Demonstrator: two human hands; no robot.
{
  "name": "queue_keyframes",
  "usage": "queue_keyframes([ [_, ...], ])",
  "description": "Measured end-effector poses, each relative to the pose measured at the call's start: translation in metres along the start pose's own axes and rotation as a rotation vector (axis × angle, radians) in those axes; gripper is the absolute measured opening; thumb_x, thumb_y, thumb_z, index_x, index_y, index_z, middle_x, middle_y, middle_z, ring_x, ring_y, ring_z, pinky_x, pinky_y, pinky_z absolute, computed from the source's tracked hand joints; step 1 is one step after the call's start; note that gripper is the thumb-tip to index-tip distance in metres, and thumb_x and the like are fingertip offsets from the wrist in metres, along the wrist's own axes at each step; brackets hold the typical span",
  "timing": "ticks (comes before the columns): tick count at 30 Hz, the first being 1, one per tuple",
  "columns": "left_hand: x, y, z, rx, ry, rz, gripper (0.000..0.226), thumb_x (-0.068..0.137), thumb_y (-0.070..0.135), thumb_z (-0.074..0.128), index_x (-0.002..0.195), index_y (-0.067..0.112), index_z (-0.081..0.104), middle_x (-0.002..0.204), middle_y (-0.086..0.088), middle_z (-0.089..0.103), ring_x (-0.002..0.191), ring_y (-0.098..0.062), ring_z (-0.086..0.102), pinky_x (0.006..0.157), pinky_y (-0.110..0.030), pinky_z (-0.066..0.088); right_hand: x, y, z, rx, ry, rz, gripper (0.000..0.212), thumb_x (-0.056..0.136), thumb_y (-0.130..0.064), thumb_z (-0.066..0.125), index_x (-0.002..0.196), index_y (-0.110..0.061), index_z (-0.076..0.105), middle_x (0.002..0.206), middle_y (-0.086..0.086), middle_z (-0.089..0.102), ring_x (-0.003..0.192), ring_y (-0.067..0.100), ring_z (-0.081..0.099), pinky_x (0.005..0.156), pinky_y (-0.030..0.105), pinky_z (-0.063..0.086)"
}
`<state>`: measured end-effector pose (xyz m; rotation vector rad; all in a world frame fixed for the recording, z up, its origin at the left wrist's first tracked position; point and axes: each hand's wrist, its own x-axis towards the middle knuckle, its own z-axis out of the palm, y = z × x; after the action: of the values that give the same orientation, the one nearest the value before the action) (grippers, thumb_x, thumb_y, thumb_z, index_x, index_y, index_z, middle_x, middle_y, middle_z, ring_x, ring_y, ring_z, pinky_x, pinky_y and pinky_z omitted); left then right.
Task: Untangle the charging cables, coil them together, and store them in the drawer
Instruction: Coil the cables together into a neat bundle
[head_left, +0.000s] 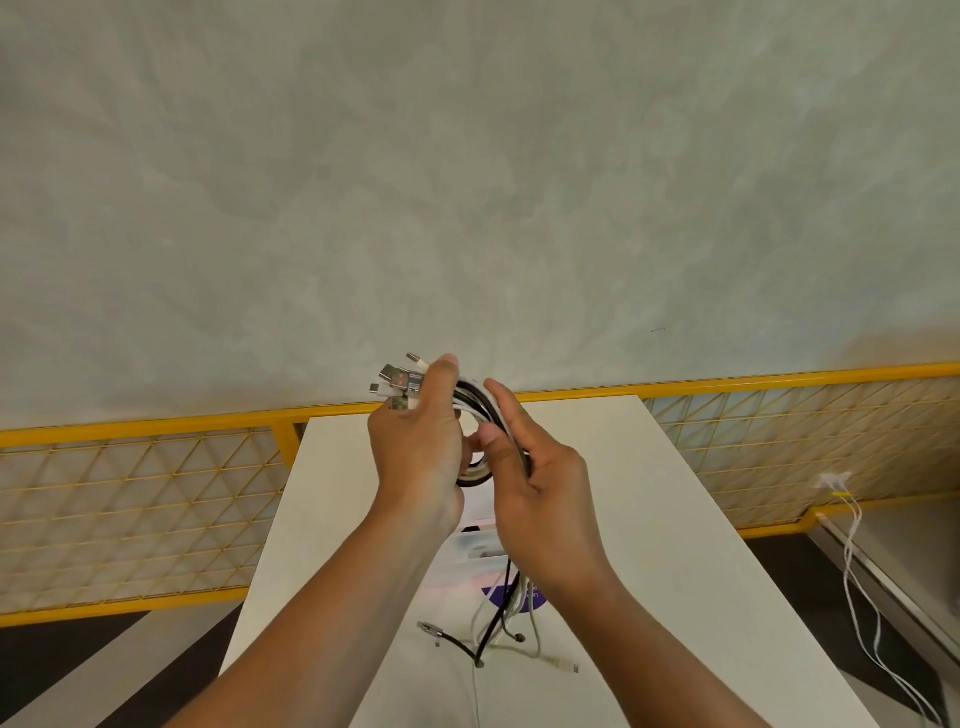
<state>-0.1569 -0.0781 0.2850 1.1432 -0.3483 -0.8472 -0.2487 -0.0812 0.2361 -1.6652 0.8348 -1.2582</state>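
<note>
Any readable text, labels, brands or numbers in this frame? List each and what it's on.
None legible.
Purple patch on the table: pale marks near its right edge, too blurred to read.
USB plugs of the charging cables, above the left hand: red dots and dark markings, no characters readable.

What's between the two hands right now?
In the head view, the looped black and white charging cables run between the left hand and the right hand; both grip them.
</note>
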Motion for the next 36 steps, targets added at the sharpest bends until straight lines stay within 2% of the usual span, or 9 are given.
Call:
queue_keyframes([
  [3, -0.001, -0.004, -0.005, 0.002, -0.072, -0.037, 0.030, 0.091, 0.029, 0.068, 0.072, 0.013, 0.052, 0.043, 0.004, 0.036, 0.034, -0.011, 0.029, 0.036, -0.020, 0.032, 0.003, -0.001, -0.005, -0.057, -0.031, -0.028, 0.047, 0.105, -0.009, 0.048, 0.125, -0.050, 0.052, 0.102, -0.045, 0.064, 0.108, -0.018, 0.058, 0.088, 0.000, 0.039],
  [9, 0.003, -0.011, -0.036, 0.026, -0.441, -0.046, 0.019, 0.087, 0.028, 0.069, 0.087, 0.010, 0.075, 0.078, -0.009, 0.062, 0.069, -0.015, 0.058, 0.072, -0.030, 0.050, 0.014, 0.008, -0.026, -0.150, -0.095, -0.088, 0.044, 0.105, -0.010, 0.049, 0.124, -0.048, 0.063, 0.088, -0.020, 0.070, 0.087, 0.003, 0.065, 0.077, 0.010, 0.044],
  [13, 0.015, -0.006, -0.063, -0.044, -0.685, -0.169, 0.058, 0.075, 0.045, 0.081, 0.115, 0.004, 0.072, 0.115, -0.017, 0.069, 0.100, -0.025, 0.065, 0.091, -0.036, 0.055, 0.022, 0.011, -0.039, -0.203, -0.198, -0.052, 0.040, 0.104, -0.013, 0.053, 0.123, -0.047, 0.064, 0.075, -0.020, 0.064, 0.078, 0.001, 0.061, 0.076, 0.013, 0.045],
  [16, 0.024, 0.001, -0.076, -0.076, -0.740, -0.327, 0.084, 0.073, 0.058, 0.078, 0.130, -0.001, 0.061, 0.131, -0.027, 0.060, 0.112, -0.033, 0.062, 0.102, -0.045, 0.049, 0.023, 0.002, -0.046, -0.249, -0.323, -0.090, 0.059, 0.104, -0.006, 0.050, 0.114, -0.062, 0.064, 0.076, -0.022, 0.064, 0.077, 0.002, 0.058, 0.077, 0.015, 0.046],
  [18, 0.027, 0.008, -0.077, 0.065, -0.747, -0.372, 0.079, 0.081, 0.064, 0.063, 0.130, 0.003, 0.061, 0.127, -0.025, 0.064, 0.109, -0.031, 0.064, 0.097, -0.040, 0.054, 0.022, -0.002, -0.048, -0.276, -0.403, -0.086, 0.065, 0.103, -0.003, 0.049, 0.116, -0.065, 0.062, 0.088, -0.016, 0.071, 0.087, 0.013, 0.065, 0.084, 0.025, 0.054],
  [21, 0.028, 0.017, -0.072, 0.396, -0.796, -0.397, 0.078, 0.079, 0.072, 0.045, 0.126, 0.013, 0.064, 0.106, -0.021, 0.070, 0.093, -0.026, 0.069, 0.071, -0.031, 0.057, 0.020, 0.005, -0.046, -0.333, -0.489, -0.091, 0.045, 0.102, -0.005, 0.053, 0.132, -0.036, 0.065, 0.107, -0.006, 0.076, 0.102, 0.020, 0.069, 0.097, 0.042, 0.053],
  [26, 0.028, 0.018, -0.059, 0.638, -0.906, -0.467, 0.095, 0.069, 0.081, 0.042, 0.118, 0.003, 0.060, 0.077, -0.015, 0.067, 0.068, -0.024, 0.064, 0.065, -0.030, 0.056, 0.012, -0.002, -0.037, -0.382, -0.645, -0.194, 0.035, 0.102, 0.002, 0.049, 0.125, -0.014, 0.070, 0.088, -0.004, 0.075, 0.088, 0.009, 0.069, 0.087, 0.017, 0.049],
  [31, 0.020, 0.002, -0.057, 0.781, -0.898, -0.394, 0.080, 0.080, 0.085, 0.026, 0.072, 0.011, 0.057, 0.053, -0.002, 0.041, 0.048, -0.015, 0.043, 0.053, -0.022, 0.041, 0.008, 0.008, -0.033, -0.522, -0.660, -0.282, 0.032, 0.100, -0.003, 0.053, 0.122, -0.018, 0.071, 0.094, -0.004, 0.075, 0.085, 0.010, 0.067, 0.079, 0.028, 0.054],
  [36, 0.014, -0.011, -0.060, 0.786, -0.695, -0.233, 0.076, 0.085, 0.082, 0.030, 0.073, 0.013, 0.061, 0.046, 0.004, 0.042, 0.042, -0.011, 0.038, 0.054, -0.023, 0.038, 0.005, 0.011, -0.032, -0.513, -0.545, -0.223, 0.025, 0.100, -0.013, 0.061, 0.119, -0.023, 0.073, 0.087, -0.004, 0.074, 0.071, 0.013, 0.063, 0.066, 0.020, 0.048],
])
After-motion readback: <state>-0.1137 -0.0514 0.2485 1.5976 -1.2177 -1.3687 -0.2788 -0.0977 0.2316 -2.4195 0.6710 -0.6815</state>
